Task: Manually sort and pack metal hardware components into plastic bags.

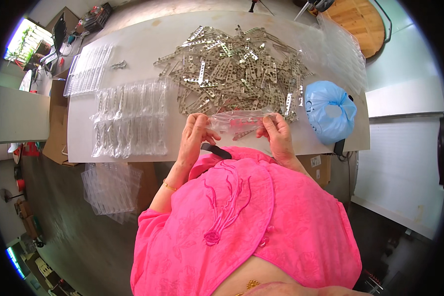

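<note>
Stretched between my two hands at the table's near edge is a clear plastic bag (227, 120) with a perforated metal strip (246, 122) showing through it. My left hand (197, 133) pinches the bag's left end. My right hand (277, 134) grips its right end, thumb on top, close to the strip. Just beyond lies a large heap of loose perforated metal strips (237, 69). To the left, a clear tray holds rows of bagged strips (130, 118).
An empty clear ribbed tray (90, 69) sits at the far left, with a few loose strips (119, 64) beside it. A blue plastic bag (330, 112) stands at the right. Clear trays (338, 54) lie behind it; more trays (112, 190) are stacked below the table's left edge.
</note>
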Demonstrator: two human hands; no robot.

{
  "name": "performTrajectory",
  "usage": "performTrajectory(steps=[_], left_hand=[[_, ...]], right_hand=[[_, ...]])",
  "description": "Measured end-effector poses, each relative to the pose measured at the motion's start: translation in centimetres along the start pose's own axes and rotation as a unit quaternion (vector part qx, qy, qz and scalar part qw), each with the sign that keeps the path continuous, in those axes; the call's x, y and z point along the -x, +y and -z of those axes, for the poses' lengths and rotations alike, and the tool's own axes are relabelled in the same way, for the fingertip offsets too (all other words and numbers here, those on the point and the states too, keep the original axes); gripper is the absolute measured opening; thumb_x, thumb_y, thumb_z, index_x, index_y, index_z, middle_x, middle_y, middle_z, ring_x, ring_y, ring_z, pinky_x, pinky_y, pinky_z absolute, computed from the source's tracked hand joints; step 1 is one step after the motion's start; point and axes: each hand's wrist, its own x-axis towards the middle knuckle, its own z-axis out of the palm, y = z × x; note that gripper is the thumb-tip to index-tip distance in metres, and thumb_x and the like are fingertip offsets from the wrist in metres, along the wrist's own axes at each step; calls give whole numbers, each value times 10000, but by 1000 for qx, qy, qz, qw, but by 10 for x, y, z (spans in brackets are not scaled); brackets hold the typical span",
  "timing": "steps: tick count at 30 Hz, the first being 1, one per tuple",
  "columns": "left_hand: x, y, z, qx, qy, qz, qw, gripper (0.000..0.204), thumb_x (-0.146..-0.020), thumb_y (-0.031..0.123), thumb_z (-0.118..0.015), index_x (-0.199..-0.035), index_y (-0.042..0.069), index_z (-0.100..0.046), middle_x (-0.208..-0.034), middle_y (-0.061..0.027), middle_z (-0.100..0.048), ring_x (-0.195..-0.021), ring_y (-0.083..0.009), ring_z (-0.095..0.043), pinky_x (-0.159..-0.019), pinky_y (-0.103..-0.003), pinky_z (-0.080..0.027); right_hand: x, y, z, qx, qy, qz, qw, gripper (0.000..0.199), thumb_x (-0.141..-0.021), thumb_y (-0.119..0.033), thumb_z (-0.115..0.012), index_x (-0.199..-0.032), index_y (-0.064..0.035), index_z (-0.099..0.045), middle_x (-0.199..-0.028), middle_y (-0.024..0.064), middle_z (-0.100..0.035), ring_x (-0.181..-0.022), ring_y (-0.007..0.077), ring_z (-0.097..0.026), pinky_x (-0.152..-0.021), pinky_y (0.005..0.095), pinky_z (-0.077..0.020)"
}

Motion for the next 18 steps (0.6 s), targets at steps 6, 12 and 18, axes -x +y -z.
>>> performTrajectory(steps=[6, 12, 18], left_hand=[[2, -14, 2, -137, -64, -33, 988, 184, -920, 58, -639, -1016, -8, -496, -850, -105, -613, -694, -152, -646, -607, -263, -522], [7, -16, -7, -111, -21, -69, 991, 133, -908, 22, -634, -882, 19, -503, -709, -102, -651, -655, -147, -648, -628, -269, -541], [13, -23, -17, -122, -2, -52, 991, 141, -886, -13, -606, -853, 11, -471, -746, -127, -660, -679, -164, -675, -650, -276, -571]], right_hand=[[3, -2, 1, 11, -4, -9, 1000, 125, -994, -166, -549, -1019, -46, -569, -884, 27, -603, -705, 105, -568, -649, 284, -504], [2, -6, 11, -4, -28, -14, 1000, 134, -986, -186, -564, -1018, -56, -577, -867, 23, -605, -697, 97, -563, -635, 272, -489], [-2, -15, 21, 28, -23, -7, 999, 151, -979, -199, -581, -1025, -54, -584, -799, 22, -619, -675, 89, -562, -631, 244, -467]])
